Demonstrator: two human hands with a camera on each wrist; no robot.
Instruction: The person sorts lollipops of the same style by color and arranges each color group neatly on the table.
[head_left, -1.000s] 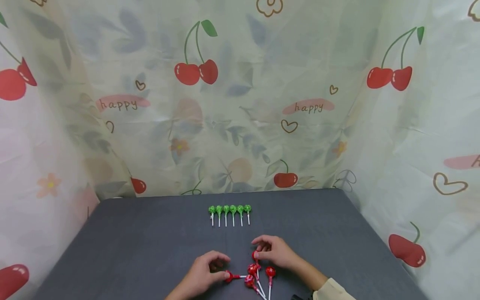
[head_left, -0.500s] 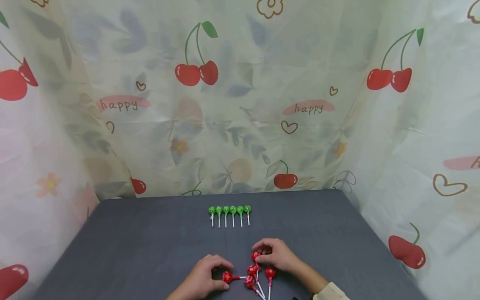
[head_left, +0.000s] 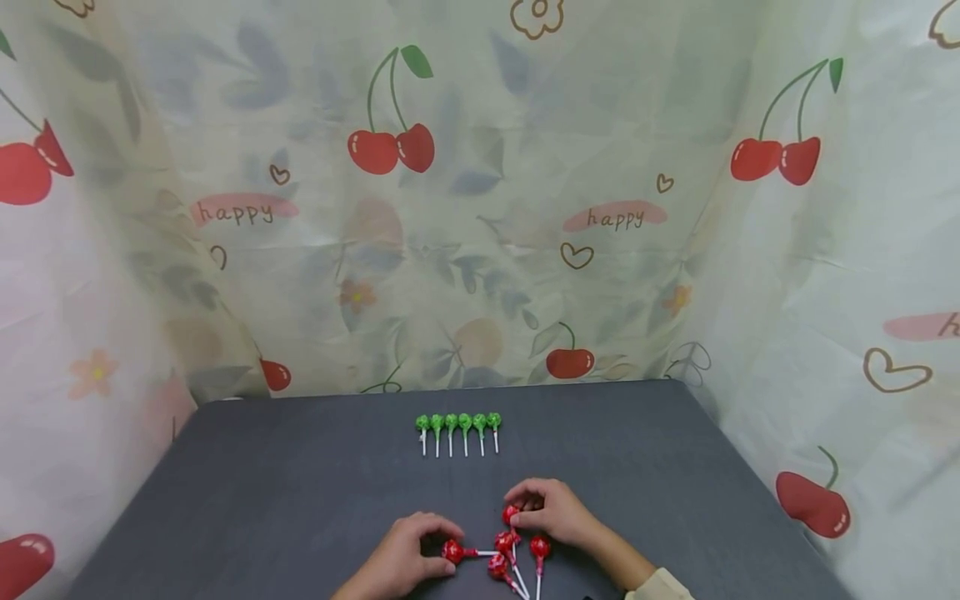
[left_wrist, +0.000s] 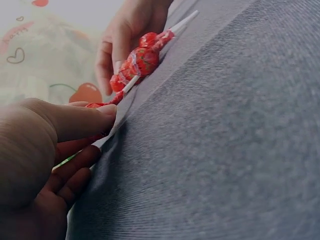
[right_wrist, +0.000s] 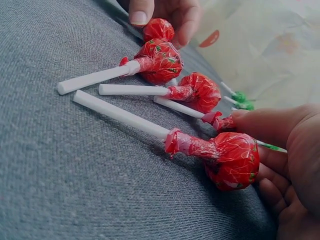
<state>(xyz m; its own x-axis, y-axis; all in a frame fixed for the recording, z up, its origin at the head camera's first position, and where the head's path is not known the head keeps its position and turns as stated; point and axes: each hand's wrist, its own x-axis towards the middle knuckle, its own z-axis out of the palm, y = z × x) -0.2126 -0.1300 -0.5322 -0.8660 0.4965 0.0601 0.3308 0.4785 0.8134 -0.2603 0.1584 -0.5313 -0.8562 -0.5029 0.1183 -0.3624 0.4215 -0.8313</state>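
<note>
My left hand has thumb and fingers around the head of a red-wrapped lollipop, whose white stick points right. In the left wrist view, the thumb lies along this lollipop's wrapper. My right hand holds another red lollipop by its head, between thumb and fingers; its stick runs toward the person. Between the hands lie two more red lollipops, an upper one and a lower one, their sticks slanting down to the right. A separate red lollipop lies beside the right hand, close under the wrist.
Several green lollipops lie in a neat row farther back, sticks toward the person. The dark grey cloth-covered table is enclosed by a cherry-patterned curtain at the back and sides.
My left thumb has shifted off the front of its lollipop's head to the near side, leaving the head more visible. The right hand and the loose lollipops stay nearly in place.
</note>
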